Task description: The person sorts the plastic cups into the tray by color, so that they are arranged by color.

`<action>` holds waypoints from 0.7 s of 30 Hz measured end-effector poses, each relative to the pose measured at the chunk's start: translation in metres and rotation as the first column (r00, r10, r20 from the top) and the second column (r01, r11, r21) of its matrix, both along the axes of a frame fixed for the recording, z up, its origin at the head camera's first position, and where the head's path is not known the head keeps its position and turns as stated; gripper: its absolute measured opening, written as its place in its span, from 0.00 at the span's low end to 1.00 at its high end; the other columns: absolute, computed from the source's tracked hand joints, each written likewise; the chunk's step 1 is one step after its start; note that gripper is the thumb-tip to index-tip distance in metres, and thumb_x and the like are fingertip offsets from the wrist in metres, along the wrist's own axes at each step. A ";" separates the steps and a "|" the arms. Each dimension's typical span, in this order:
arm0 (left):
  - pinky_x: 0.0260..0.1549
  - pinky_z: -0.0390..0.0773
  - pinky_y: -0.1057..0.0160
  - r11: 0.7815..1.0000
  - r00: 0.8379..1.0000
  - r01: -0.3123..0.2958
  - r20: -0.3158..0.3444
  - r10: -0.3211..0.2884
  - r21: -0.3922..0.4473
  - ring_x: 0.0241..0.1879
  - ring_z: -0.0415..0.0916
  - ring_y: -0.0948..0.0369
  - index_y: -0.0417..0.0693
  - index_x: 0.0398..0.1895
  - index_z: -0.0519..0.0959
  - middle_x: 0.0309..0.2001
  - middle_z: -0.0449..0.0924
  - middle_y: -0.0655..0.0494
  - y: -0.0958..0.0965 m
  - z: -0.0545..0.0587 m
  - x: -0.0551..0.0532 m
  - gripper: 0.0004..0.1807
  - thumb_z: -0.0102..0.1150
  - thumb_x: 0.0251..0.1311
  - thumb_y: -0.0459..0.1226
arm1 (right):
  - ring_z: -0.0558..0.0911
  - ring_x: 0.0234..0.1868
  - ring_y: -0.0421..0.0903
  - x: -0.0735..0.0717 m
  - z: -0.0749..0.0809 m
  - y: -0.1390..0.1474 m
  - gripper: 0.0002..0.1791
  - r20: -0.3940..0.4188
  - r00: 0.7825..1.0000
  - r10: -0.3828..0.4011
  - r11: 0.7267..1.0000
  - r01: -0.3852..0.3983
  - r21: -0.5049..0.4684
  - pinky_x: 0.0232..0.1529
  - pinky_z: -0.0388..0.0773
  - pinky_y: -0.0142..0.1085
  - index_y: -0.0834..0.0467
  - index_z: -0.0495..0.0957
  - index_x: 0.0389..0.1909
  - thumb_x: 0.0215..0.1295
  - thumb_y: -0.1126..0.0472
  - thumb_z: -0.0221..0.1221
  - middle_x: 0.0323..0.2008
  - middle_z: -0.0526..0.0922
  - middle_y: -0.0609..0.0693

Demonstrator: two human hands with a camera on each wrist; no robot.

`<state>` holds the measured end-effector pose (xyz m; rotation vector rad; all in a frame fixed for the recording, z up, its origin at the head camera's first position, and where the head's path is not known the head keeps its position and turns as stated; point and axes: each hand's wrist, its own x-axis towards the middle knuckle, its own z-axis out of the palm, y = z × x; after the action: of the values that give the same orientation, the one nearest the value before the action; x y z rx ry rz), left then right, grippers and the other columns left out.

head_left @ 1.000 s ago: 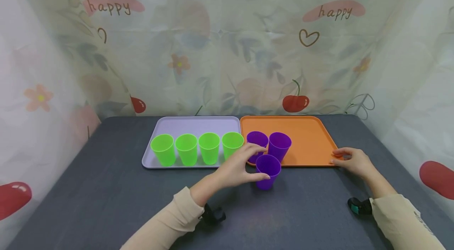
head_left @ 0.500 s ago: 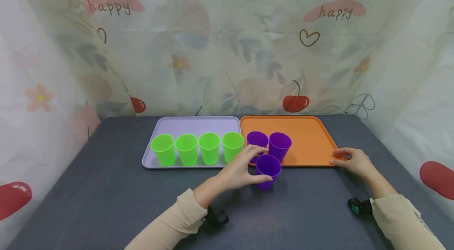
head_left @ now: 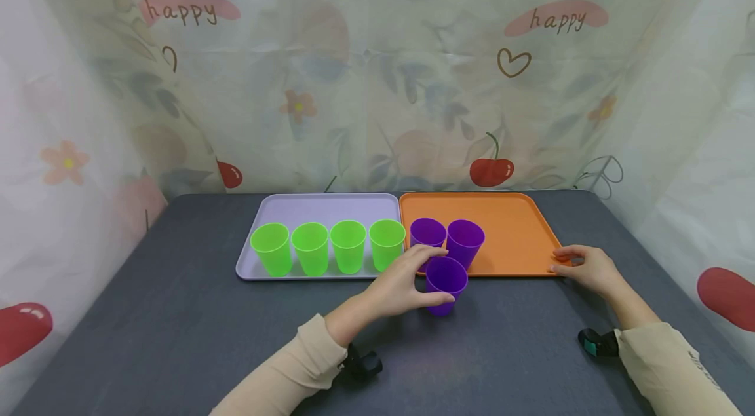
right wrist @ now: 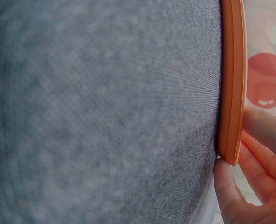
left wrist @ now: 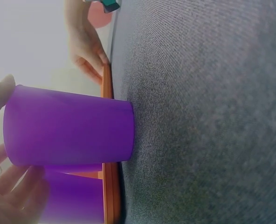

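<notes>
A purple cup (head_left: 446, 286) stands upright on the table just in front of the orange tray (head_left: 510, 226). My left hand (head_left: 398, 282) spans it from the left, thumb across its near side and fingers round its far side. In the left wrist view the thumb (left wrist: 2, 93) is right at the cup's rim, and the other fingers lie along the opposite side. Two more purple cups, one at the back left (head_left: 427, 230) and one beside it (head_left: 466, 242), stand upright on the orange tray. My right hand (head_left: 590, 268) pinches the tray's near right corner between thumb and fingers.
Left of the orange tray, edge to edge, lies a lilac tray (head_left: 330, 205). Several green cups (head_left: 312, 249) stand in a row along its front. The dark grey table (head_left: 472, 363) is bordered by a patterned curtain (head_left: 366, 101) at the back and sides.
My left hand has shifted slightly to the right, farther round the front purple cup. The cup has kept its place. My right hand and both trays have stayed still.
</notes>
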<state>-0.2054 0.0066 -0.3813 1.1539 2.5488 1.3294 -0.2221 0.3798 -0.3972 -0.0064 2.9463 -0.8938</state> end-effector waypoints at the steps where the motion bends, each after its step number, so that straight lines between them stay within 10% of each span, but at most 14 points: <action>1: 0.53 0.76 0.60 1.000 1.000 -0.001 0.003 0.001 -0.002 0.56 0.71 0.59 0.42 0.62 0.67 0.58 0.71 0.50 0.000 0.000 0.000 0.37 0.69 0.49 0.44 | 0.74 0.49 0.66 0.000 0.000 0.000 0.29 0.002 1.000 0.000 1.000 0.000 0.001 0.46 0.74 0.53 0.71 0.72 0.53 0.60 0.51 0.61 0.51 0.76 0.70; 21: 0.52 0.76 0.65 1.000 1.000 0.009 -0.003 -0.009 -0.009 0.54 0.72 0.60 0.45 0.61 0.68 0.57 0.73 0.52 -0.001 0.002 -0.001 0.34 0.67 0.50 0.44 | 0.74 0.49 0.68 0.000 0.001 0.000 0.30 0.005 1.000 0.000 1.000 0.000 0.020 0.46 0.74 0.54 0.71 0.72 0.54 0.60 0.52 0.61 0.52 0.76 0.71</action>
<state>-0.2065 0.0052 -0.3792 1.1655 2.5453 1.3135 -0.2221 0.3794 -0.3959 -0.0031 2.9507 -0.8623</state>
